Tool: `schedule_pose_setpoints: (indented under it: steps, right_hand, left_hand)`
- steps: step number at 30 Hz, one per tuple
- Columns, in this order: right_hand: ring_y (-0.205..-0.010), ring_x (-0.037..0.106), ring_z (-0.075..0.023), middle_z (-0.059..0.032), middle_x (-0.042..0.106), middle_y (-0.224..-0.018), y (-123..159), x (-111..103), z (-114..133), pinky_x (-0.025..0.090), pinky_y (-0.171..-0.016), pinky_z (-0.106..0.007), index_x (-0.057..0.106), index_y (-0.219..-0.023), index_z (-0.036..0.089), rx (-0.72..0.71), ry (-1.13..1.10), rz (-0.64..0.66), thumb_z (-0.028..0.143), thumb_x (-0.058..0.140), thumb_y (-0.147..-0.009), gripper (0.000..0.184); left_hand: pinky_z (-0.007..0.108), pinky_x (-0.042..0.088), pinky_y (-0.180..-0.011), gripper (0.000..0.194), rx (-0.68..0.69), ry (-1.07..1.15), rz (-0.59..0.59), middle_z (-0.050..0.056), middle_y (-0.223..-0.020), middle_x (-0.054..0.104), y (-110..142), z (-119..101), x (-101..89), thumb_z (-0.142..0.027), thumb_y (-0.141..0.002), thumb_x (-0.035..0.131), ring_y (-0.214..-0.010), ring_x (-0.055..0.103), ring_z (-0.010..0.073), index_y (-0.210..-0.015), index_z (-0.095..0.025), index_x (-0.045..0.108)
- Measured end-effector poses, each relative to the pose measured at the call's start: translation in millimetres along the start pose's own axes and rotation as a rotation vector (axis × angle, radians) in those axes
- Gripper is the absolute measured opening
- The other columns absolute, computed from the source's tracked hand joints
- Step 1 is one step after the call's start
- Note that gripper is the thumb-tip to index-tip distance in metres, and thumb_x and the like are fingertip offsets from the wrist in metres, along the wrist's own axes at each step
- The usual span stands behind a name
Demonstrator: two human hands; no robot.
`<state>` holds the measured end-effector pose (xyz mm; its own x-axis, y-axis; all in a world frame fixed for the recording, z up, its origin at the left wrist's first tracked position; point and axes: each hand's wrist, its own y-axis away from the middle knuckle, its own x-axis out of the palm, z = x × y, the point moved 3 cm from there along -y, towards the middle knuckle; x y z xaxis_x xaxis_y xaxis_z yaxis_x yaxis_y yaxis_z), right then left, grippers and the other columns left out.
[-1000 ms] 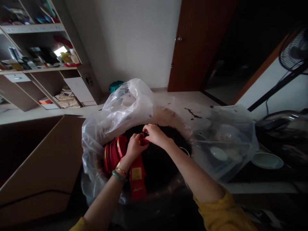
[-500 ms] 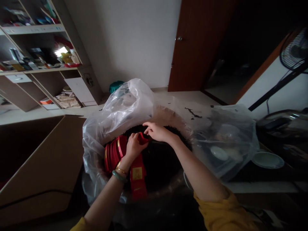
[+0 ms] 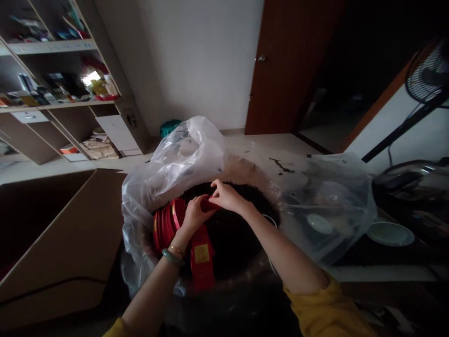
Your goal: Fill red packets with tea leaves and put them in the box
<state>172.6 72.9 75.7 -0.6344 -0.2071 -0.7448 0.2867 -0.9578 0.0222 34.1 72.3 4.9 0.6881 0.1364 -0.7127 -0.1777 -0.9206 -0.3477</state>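
My left hand [image 3: 196, 211], with a green bangle at the wrist, is closed around a small red packet [image 3: 207, 205] above a heap of dark, loose dried leaves [image 3: 238, 238]. My right hand [image 3: 227, 196] pinches the packet's upper edge with thumb and finger; the fingertips partly hide it. The leaves fill a large round container lined with a clear plastic bag [image 3: 140, 187]. On the heap, left of my left hand, stands a tight row of red packets [image 3: 164, 227]. More red packets with a gold label [image 3: 201, 255] lie below my left wrist.
An open cardboard box [image 3: 87, 234] stands at the left. To the right lie another clear plastic bag [image 3: 336, 201], a white lid [image 3: 320, 223] and a pale bowl [image 3: 390, 233]. Behind are shelves [image 3: 52, 45], a brown door [image 3: 277, 84] and a fan [image 3: 430, 72].
My right hand has come down from above the packet, and its fingers now pinch the packet's edge. The left hand keeps its hold in nearly the same spot.
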Motion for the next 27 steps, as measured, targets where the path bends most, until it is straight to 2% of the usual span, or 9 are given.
schedule_pose_setpoints:
  steps: [2, 4, 8, 10, 13, 18, 22, 24, 27]
  right_hand:
    - [-0.084, 0.066, -0.0188, -0.0096, 0.072, -0.089, -3.0, 5.1, -6.1, 0.046, -0.073, -0.026, 0.053, -0.113, 0.011, 0.084, 0.044, -0.068, 0.017, 0.067, -0.073, 0.042]
    - [-0.084, 0.066, -0.0195, -0.0098, 0.071, -0.091, -6.1, 15.0, -10.8, 0.046, -0.072, -0.026, 0.058, -0.102, 0.013, 0.111, 0.070, -0.068, 0.018, 0.070, -0.071, 0.034]
    - [-0.090, 0.066, -0.0173, -0.0059, 0.071, -0.095, -9.2, 24.2, -12.2, 0.046, -0.078, -0.025, 0.057, -0.113, 0.019, 0.023, 0.038, -0.099, 0.014, 0.059, -0.080, 0.033]
    - [-0.094, 0.065, -0.0175, -0.0055, 0.071, -0.099, -7.8, 21.5, -8.4, 0.045, -0.082, -0.026, 0.052, -0.123, 0.021, -0.033, 0.060, -0.127, 0.014, 0.053, -0.085, 0.039]
    - [-0.096, 0.065, -0.0184, -0.0057, 0.070, -0.107, -3.7, 16.6, -0.9, 0.045, -0.083, -0.027, 0.048, -0.130, 0.024, -0.082, 0.123, -0.101, 0.014, 0.047, -0.088, 0.043]
    - [-0.089, 0.066, -0.0178, -0.0055, 0.071, -0.099, -0.4, 12.5, 2.8, 0.045, -0.079, -0.027, 0.043, -0.135, 0.022, -0.108, 0.111, -0.043, 0.013, 0.044, -0.090, 0.046]
    - [-0.094, 0.065, -0.0163, -0.0062, 0.070, -0.106, 1.4, 8.0, 6.5, 0.045, -0.082, -0.026, 0.050, -0.129, 0.021, -0.205, 0.054, -0.018, 0.011, 0.044, -0.089, 0.042]
    - [-0.092, 0.065, -0.0154, -0.0055, 0.071, -0.102, 4.0, 1.2, 11.0, 0.045, -0.083, -0.025, 0.056, -0.124, 0.020, -0.263, 0.028, -0.049, 0.012, 0.046, -0.088, 0.038]
    - [-0.088, 0.065, -0.0142, -0.0041, 0.072, -0.096, 9.4, -15.6, 16.9, 0.044, -0.084, -0.026, 0.055, -0.123, 0.020, -0.305, 0.017, -0.182, 0.013, 0.046, -0.089, 0.036]
  left_hand:
    - [0.033, 0.048, -0.076, 0.049, -0.021, 0.025, 0.017, 0.005, -0.090, 0.065, -0.3, 2.4, 0.4, -0.027, -0.062, 0.077, -0.081, 0.060, 0.0190, -0.108, -0.017, 0.063]
    - [0.033, 0.048, -0.077, 0.047, -0.033, 0.012, 0.025, 0.006, -0.091, 0.066, 0.1, 4.2, 0.7, -0.027, -0.064, 0.076, -0.082, 0.061, 0.0197, -0.107, -0.017, 0.063]
    - [0.040, 0.046, -0.083, 0.054, -0.001, -0.127, 0.022, 0.009, -0.099, 0.066, 1.8, 3.9, 1.7, -0.029, -0.063, 0.078, -0.090, 0.061, 0.0255, -0.112, -0.015, 0.060]
    - [0.040, 0.046, -0.083, 0.059, 0.020, -0.150, 0.003, 0.010, -0.103, 0.065, 2.8, 2.2, 2.8, -0.029, -0.063, 0.077, -0.092, 0.061, 0.0264, -0.116, -0.016, 0.056]
    - [0.038, 0.047, -0.081, 0.052, 0.033, -0.139, -0.023, 0.008, -0.097, 0.065, 3.6, -0.5, 4.1, -0.024, -0.067, 0.074, -0.090, 0.062, 0.0254, -0.115, -0.017, 0.054]
    - [0.038, 0.047, -0.083, 0.046, 0.042, -0.141, -0.011, 0.007, -0.094, 0.066, 3.2, -2.6, 2.5, -0.022, -0.065, 0.075, -0.093, 0.061, 0.0258, -0.107, -0.018, 0.056]
    - [0.035, 0.048, -0.077, 0.049, -0.016, -0.052, 0.027, 0.006, -0.095, 0.066, 2.2, -1.2, -0.6, -0.025, -0.059, 0.080, -0.085, 0.062, 0.0227, -0.101, -0.017, 0.058]
    - [0.032, 0.048, -0.072, 0.044, -0.075, 0.017, 0.043, 0.004, -0.088, 0.067, 2.1, 0.3, -1.8, -0.028, -0.057, 0.081, -0.080, 0.062, 0.0206, -0.094, -0.017, 0.060]
    - [0.030, 0.047, -0.065, 0.038, -0.165, 0.113, 0.027, 0.001, -0.080, 0.067, 2.2, 2.4, -3.6, -0.033, -0.057, 0.081, -0.074, 0.062, 0.0192, -0.086, -0.017, 0.061]
